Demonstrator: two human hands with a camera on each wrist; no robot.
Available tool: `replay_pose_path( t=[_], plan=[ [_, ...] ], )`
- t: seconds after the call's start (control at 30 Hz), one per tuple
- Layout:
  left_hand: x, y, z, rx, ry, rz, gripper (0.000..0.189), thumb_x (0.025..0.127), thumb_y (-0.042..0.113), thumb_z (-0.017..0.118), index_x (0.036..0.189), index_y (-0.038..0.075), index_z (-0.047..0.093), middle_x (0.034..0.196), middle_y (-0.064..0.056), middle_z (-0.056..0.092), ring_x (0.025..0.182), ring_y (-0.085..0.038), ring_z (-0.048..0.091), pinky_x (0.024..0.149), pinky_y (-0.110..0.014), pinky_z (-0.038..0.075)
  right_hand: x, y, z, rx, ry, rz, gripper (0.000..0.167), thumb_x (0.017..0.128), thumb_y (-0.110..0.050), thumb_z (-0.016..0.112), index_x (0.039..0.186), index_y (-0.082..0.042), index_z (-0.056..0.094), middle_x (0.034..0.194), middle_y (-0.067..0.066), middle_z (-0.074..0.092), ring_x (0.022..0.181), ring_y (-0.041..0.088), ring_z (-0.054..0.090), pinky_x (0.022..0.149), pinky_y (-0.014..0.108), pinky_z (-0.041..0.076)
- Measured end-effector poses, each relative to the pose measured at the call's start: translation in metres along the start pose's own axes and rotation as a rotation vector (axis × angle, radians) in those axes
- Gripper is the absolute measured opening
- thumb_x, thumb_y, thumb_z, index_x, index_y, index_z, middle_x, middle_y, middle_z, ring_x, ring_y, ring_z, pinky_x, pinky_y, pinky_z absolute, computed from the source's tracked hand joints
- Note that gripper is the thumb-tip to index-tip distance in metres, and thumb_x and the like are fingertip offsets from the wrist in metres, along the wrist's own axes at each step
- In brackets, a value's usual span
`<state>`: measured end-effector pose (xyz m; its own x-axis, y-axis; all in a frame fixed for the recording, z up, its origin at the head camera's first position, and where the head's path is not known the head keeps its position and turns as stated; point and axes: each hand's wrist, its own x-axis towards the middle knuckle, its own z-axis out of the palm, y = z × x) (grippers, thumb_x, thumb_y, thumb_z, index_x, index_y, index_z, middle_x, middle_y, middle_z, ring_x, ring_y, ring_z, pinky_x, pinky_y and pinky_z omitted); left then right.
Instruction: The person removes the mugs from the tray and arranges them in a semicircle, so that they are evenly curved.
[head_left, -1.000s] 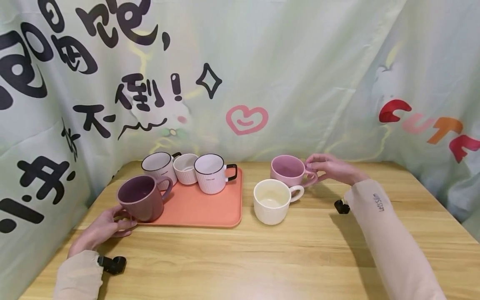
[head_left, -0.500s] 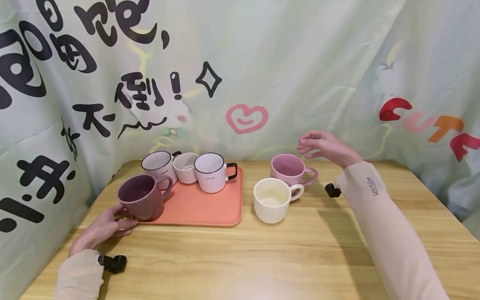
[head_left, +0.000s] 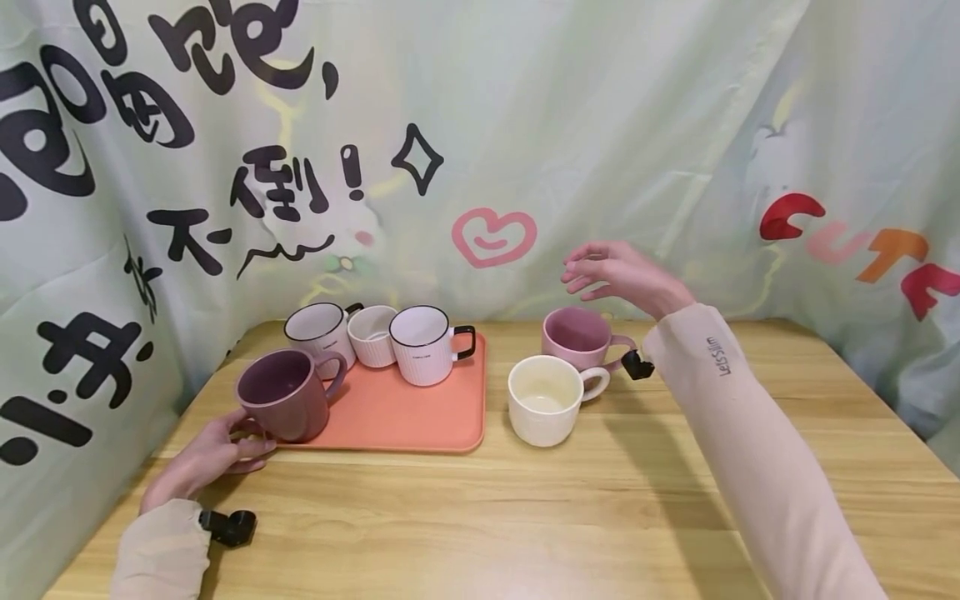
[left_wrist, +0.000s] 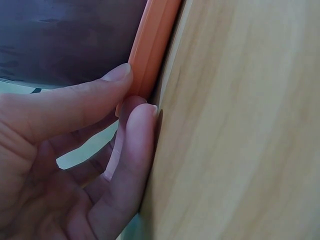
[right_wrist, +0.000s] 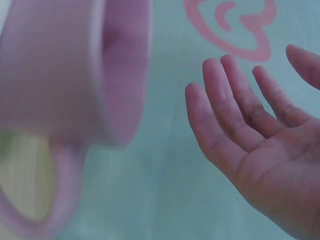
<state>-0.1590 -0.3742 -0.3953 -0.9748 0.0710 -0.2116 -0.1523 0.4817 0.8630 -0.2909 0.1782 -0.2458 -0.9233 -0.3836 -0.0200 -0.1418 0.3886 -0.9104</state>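
My left hand [head_left: 206, 458] pinches the near left corner of an orange tray [head_left: 405, 425], thumb on top and fingers at its underside in the left wrist view. Beside that thumb a purple mug [head_left: 288, 404] stands on the tray, its handle to the right. Above and behind a pink mug [head_left: 573, 337], my right hand [head_left: 626, 275] hovers with nothing in it; its fingers look loosely extended in the right wrist view, apart from the mug. In front of the pink mug stands a cream mug [head_left: 542, 417], handle to the right.
On the tray's back part stand two white mugs with black rims, one at the left [head_left: 322, 333] and one at the right [head_left: 420, 354], with a small ribbed cup [head_left: 372, 337] between them. A printed curtain [head_left: 600, 125] hangs behind the wooden table [head_left: 420, 533].
My right hand has let go of the pink mug's handle and moved up and to the left. The left hand and the tray stay where they were.
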Motion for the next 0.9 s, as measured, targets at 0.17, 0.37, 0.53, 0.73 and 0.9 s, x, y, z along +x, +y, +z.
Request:
replay_pose_path(
  t=[0.17,0.37,0.53,0.73,0.9],
  plan=[
    [0.000,0.000,0.001,0.003,0.000,0.006,0.057,0.098,-0.002,0.062,0.140,-0.021,0.029,0.125,-0.038,0.049,0.092,-0.015,0.065,0.078,-0.032,0.062,0.006,-0.009,0.010,0.032,-0.011,-0.016,0.035,0.106,-0.018,0.053,0.130,0.007,0.049,0.121,0.018,0.060,0.114,0.035,0.060,0.099,0.044,0.053],
    [0.000,-0.001,0.001,-0.009,-0.007,0.008,0.055,0.098,-0.003,0.062,0.139,-0.021,0.030,0.124,-0.034,0.052,0.091,-0.013,0.065,0.078,-0.032,0.062,0.014,-0.016,0.025,0.082,-0.034,-0.042,0.030,0.105,-0.017,0.054,0.127,0.004,0.052,0.120,0.018,0.061,0.112,0.034,0.060,0.098,0.042,0.054],
    [0.001,0.001,0.000,0.002,-0.005,-0.001,0.057,0.098,-0.002,0.062,0.141,-0.021,0.029,0.125,-0.036,0.050,0.091,-0.012,0.065,0.078,-0.031,0.062,0.018,-0.025,0.038,0.125,-0.050,-0.050,0.027,0.105,-0.014,0.054,0.126,0.003,0.053,0.118,0.017,0.062,0.115,0.038,0.059,0.098,0.044,0.053],
    [0.000,0.000,0.001,-0.010,-0.003,0.005,0.056,0.097,-0.003,0.062,0.139,-0.022,0.030,0.124,-0.036,0.051,0.090,-0.011,0.065,0.078,-0.031,0.062,0.024,-0.036,0.056,0.181,-0.075,-0.047,0.024,0.104,-0.012,0.056,0.124,0.001,0.054,0.116,0.015,0.063,0.115,0.038,0.060,0.098,0.045,0.053],
    [-0.001,-0.001,0.002,-0.017,-0.004,0.020,0.054,0.097,-0.005,0.062,0.137,-0.023,0.030,0.124,-0.036,0.051,0.088,-0.010,0.065,0.077,-0.031,0.062,0.028,-0.043,0.071,0.224,-0.094,-0.066,0.023,0.104,-0.012,0.056,0.123,0.001,0.055,0.115,0.016,0.064,0.113,0.038,0.061,0.097,0.044,0.054]
  ],
)
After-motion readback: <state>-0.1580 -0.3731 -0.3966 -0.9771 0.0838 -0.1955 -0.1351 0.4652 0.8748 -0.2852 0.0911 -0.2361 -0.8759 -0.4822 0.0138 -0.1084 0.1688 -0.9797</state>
